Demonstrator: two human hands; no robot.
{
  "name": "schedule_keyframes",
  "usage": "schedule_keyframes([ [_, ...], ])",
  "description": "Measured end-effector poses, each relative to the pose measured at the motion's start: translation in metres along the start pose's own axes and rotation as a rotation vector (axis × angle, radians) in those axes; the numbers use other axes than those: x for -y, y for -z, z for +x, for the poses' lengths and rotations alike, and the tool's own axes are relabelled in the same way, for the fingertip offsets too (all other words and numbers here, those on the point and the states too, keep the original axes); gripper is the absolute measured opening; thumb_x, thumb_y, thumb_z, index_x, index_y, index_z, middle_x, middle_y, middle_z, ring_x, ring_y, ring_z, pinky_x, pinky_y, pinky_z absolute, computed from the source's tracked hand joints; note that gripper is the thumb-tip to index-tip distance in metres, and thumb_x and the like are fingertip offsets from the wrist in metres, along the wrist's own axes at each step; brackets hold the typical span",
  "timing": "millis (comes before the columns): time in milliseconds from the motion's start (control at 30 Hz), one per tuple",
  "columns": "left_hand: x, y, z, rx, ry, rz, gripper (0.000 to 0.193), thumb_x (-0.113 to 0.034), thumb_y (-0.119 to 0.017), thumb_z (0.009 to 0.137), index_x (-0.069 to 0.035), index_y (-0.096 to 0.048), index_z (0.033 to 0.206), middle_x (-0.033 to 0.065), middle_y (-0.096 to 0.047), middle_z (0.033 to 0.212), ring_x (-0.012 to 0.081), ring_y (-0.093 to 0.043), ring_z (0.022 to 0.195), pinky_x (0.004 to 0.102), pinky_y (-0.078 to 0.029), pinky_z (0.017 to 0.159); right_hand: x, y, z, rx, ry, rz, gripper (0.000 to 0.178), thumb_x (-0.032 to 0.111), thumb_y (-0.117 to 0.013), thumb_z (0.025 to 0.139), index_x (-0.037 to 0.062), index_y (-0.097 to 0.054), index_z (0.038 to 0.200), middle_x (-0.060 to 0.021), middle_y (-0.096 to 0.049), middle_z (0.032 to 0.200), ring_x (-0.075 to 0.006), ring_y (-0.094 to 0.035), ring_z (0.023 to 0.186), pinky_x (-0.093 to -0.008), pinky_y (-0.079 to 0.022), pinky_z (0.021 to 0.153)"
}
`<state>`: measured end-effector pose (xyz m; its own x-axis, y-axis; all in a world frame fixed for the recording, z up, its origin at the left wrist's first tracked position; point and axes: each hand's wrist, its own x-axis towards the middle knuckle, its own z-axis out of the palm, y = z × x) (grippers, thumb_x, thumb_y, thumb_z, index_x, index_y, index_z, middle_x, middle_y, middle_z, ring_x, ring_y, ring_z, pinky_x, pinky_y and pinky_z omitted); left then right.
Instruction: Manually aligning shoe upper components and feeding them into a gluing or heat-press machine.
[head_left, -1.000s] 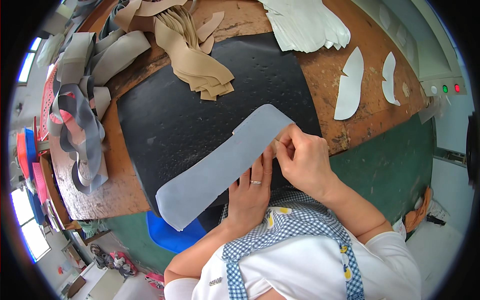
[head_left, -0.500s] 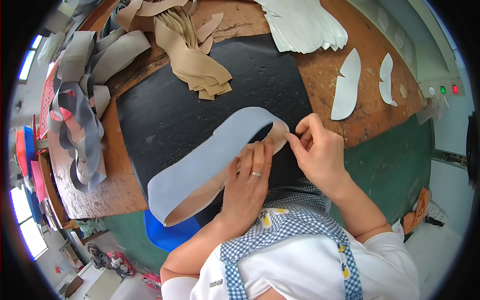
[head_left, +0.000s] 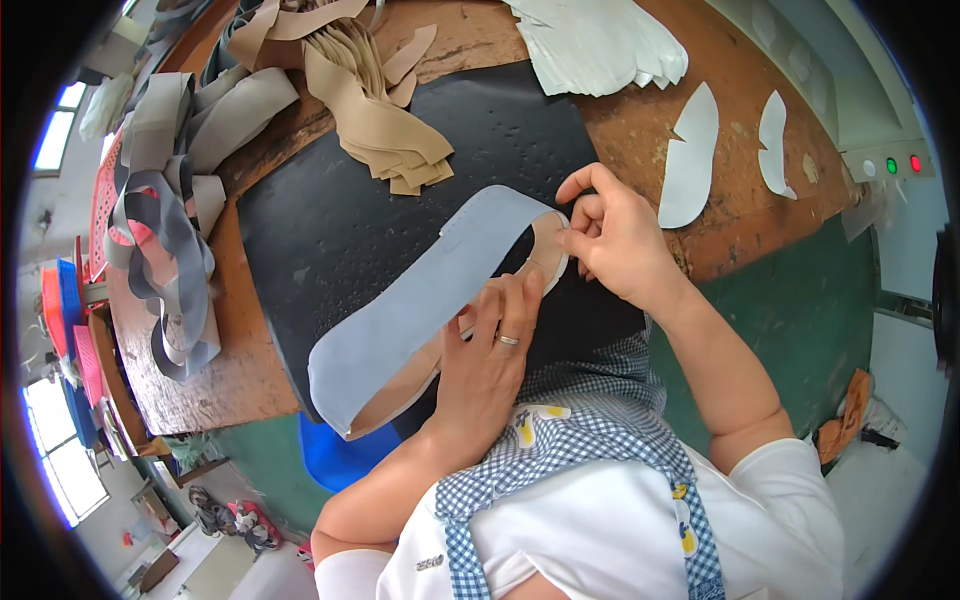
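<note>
A light-blue shoe upper (head_left: pixel 430 290), curved into a loop with a beige lining, stands on its edge over the black mat (head_left: pixel 300 230). My left hand (head_left: pixel 485 350), a ring on one finger, closes over the loop's near side, fingers reaching to the inside. At the loop's right end, my right hand (head_left: pixel 620 240) has its thumb against the lined rim. Its index finger is raised off the upper and the other fingers are curled. Part of the near wall is hidden behind my left hand.
Beyond the mat lie stacked tan pieces (head_left: pixel 385 130) and a pile of white pieces (head_left: pixel 595 45). Two single white cut pieces (head_left: pixel 690 160) rest on the wooden table (head_left: pixel 740 235) to the right. Grey strips (head_left: pixel 165 220) hang at the left. A blue stool (head_left: pixel 335 455) is below.
The upper's right end has shifted slightly up and left. My right hand has moved up with it, and its index finger has lifted from the rim. My left hand keeps its hold.
</note>
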<state>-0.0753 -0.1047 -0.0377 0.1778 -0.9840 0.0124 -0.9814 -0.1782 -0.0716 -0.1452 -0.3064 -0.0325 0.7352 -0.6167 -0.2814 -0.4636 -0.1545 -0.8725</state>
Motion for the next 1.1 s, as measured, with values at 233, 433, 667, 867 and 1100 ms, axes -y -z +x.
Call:
schedule_keyframes([
  [233,0.008,0.018,0.015,0.081,-0.063,-0.087,0.080,-0.018,-0.069,0.075,-0.003,-0.042,0.149,0.0136,-0.043,0.128,0.0268,-0.046,0.117,0.0427,-0.045,0.090,-0.004,-0.009,-0.011,-0.094,0.154,-0.088,0.025,-0.002,-0.071,0.084,0.0007,-0.054,0.102,-0.0017,-0.057,0.064,-0.0074,-0.055,0.056,-0.0246,-0.045,0.055],
  [433,0.013,0.021,0.017,-0.020,0.014,-0.414,0.094,-0.027,-0.086,0.067,-0.002,-0.042,0.147,0.0164,-0.046,0.132,0.0305,-0.048,0.119,0.0472,-0.041,0.097,-0.003,-0.008,-0.013,-0.105,0.275,-0.162,0.023,0.000,-0.069,0.087,0.0003,-0.055,0.105,-0.0015,-0.058,0.065,-0.0065,-0.055,0.056,-0.0235,-0.044,0.052],
  [667,0.006,0.027,0.025,-0.514,0.275,-0.689,0.052,-0.009,-0.079,0.077,-0.001,-0.059,0.124,0.0160,-0.068,0.098,0.0320,-0.067,0.091,0.0386,-0.053,0.081,0.050,-0.007,-0.025,0.212,0.057,0.439,0.033,0.002,-0.067,0.092,-0.0002,-0.049,0.119,0.0005,-0.057,0.067,-0.0053,-0.056,0.056,-0.0192,-0.043,0.048],
  [867,0.049,0.091,-0.013,-0.625,0.442,-1.230,0.014,-0.008,-0.060,0.099,0.005,-0.065,0.101,0.0150,-0.072,0.081,0.0272,-0.074,0.072,0.0332,-0.058,0.060,0.090,-0.015,-0.029,-0.049,0.388,0.455,0.020,0.008,-0.057,0.099,0.0013,-0.053,0.118,-0.0016,-0.060,0.073,-0.0058,-0.056,0.061,-0.0191,-0.044,0.052],
  [1100,0.185,0.223,-0.132,-0.989,0.725,-1.103,0.046,-0.037,-0.050,0.105,0.006,-0.067,0.106,0.0201,-0.074,0.092,0.0228,-0.074,0.080,0.0308,-0.059,0.067,0.067,-0.037,-0.018,0.100,0.356,0.291,0.010,0.000,-0.054,0.098,0.0012,-0.056,0.108,-0.0010,-0.058,0.070,-0.0065,-0.056,0.058,-0.0191,-0.043,0.049],
])
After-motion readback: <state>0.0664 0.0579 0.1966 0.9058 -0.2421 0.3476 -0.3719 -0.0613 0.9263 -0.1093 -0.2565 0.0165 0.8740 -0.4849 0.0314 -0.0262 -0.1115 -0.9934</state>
